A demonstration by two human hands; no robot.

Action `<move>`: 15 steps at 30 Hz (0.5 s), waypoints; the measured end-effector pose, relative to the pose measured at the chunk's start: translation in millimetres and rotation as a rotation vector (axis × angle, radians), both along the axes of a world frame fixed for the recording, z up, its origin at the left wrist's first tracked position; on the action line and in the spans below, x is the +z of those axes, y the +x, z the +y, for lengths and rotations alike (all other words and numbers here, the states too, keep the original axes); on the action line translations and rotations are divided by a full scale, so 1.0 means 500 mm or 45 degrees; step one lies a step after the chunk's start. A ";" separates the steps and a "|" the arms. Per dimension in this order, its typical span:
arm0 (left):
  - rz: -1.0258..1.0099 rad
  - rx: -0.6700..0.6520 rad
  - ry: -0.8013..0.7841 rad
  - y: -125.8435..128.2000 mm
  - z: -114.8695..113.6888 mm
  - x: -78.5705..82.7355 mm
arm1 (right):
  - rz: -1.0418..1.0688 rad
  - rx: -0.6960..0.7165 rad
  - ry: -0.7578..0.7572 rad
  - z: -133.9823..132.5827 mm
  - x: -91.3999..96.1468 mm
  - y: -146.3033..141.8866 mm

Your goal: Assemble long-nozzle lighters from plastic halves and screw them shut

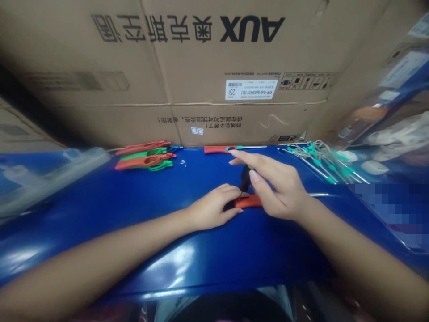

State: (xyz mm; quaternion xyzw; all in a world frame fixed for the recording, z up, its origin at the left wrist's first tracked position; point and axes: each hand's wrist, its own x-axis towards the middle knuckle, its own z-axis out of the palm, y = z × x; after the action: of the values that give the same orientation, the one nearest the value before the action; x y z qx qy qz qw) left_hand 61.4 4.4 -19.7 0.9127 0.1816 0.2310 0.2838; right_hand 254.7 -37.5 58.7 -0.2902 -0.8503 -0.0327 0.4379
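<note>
My left hand (214, 206) is closed on the end of an orange lighter casing (248, 201), holding it down on the blue table (144, 250). A metal tube shows beyond my right wrist, in line with the casing. My right hand (279, 185) grips a screwdriver (246, 180) between thumb and fingers. The screwdriver has a dark handle and stands nearly upright, its thin shaft pointing down at the casing near my left fingers. Whether the tip sits in a screw is too small to tell. My right palm hides part of the casing.
Red and green lighter casings (145, 156) lie piled at the back left. A red long lighter (217, 149) with a metal tube rests behind my hands. At the right are several metal tubes with teal parts (321, 161). A large cardboard box (197, 58) walls off the back.
</note>
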 end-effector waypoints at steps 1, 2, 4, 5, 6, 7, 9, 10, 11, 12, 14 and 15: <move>-0.013 -0.002 0.003 0.000 0.000 -0.001 | 0.021 0.052 -0.060 -0.001 0.001 -0.002; -0.025 -0.006 0.006 0.000 0.001 -0.002 | 0.038 0.081 -0.094 -0.001 0.002 -0.004; -0.040 -0.012 0.010 0.000 0.001 -0.004 | 0.035 0.059 -0.052 0.000 0.001 -0.004; -0.040 -0.012 0.011 0.001 0.001 -0.004 | 0.011 0.010 0.022 0.001 -0.001 -0.003; -0.035 -0.008 0.011 0.001 0.000 -0.004 | -0.021 -0.051 0.117 0.002 -0.004 -0.002; -0.029 -0.001 0.011 0.001 0.000 -0.004 | -0.055 -0.112 0.214 0.003 -0.007 0.000; -0.025 0.005 0.013 0.001 -0.001 -0.004 | -0.101 -0.191 0.363 0.003 -0.013 0.002; -0.028 0.002 0.015 0.000 -0.001 -0.003 | -0.102 -0.191 0.380 0.003 -0.014 0.002; -0.034 -0.003 0.017 0.000 -0.001 -0.003 | -0.090 -0.164 0.347 0.002 -0.015 0.002; -0.037 -0.009 0.018 0.000 0.000 -0.003 | -0.070 -0.120 0.274 0.001 -0.014 0.000; -0.037 -0.016 0.011 -0.001 0.001 -0.003 | -0.017 -0.004 0.060 -0.001 -0.009 -0.003; -0.032 -0.016 0.005 -0.001 0.001 -0.003 | 0.007 0.047 -0.042 -0.002 -0.007 -0.004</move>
State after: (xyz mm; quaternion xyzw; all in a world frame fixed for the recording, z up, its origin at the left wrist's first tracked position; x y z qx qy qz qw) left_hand 61.0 4.8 -21.4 0.9114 0.1719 0.2411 0.2857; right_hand 252.9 -38.4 55.1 -0.2818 -0.8547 -0.0098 0.4358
